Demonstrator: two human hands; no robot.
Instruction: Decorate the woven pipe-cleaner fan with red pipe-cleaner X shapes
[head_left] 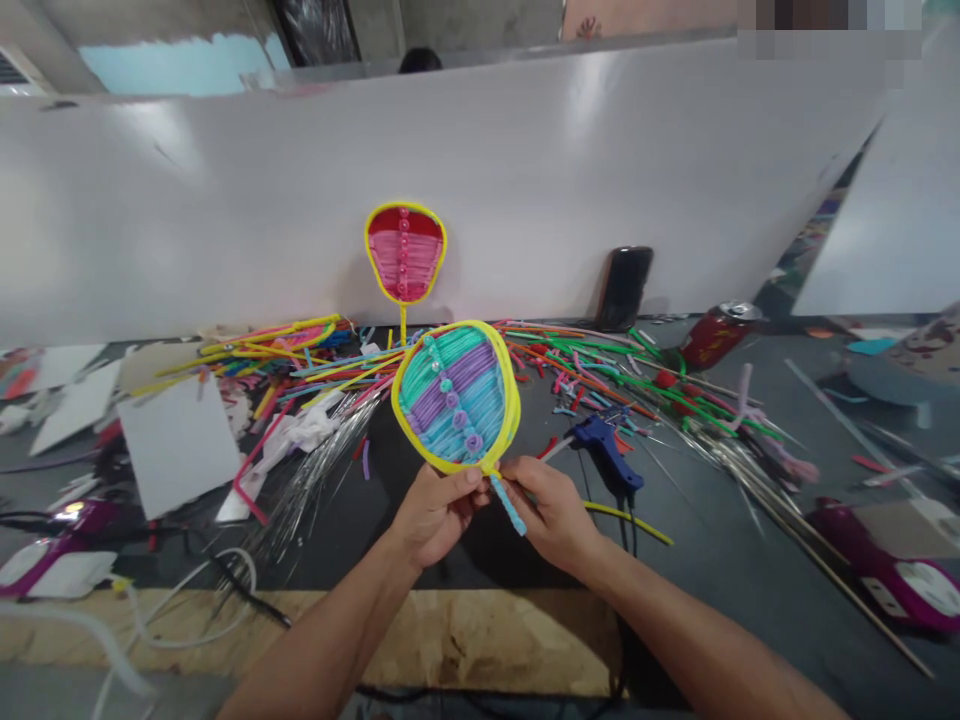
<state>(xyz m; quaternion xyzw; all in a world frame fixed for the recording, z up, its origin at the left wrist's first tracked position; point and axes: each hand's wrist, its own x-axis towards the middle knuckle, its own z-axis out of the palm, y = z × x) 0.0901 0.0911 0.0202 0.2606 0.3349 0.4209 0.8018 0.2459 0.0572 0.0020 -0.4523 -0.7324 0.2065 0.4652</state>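
In the middle of the head view is a rounded paddle fan (450,395) made of pipe cleaners. Its rim is yellow, its face has teal, purple and blue bands, and a row of small coiled beads or knots runs down it. My left hand (442,510) pinches the lower rim, where the handle joins. Closed around the joint from the other side, my right hand (551,505) has its fingers at the top of the light blue twisted handle (508,505). The handle's lower end sticks out between my hands. Behind it, a similar red and pink fan (405,255) leans upright against the white panel.
Pipe cleaners (300,340) lie heaped on the left, with bare wires (322,480) below. Green and orange pipe cleaners (600,365) spread to the right. Also there are a blue glue gun (607,455), a phone (625,288), a red can (716,335) and a white card (180,445).
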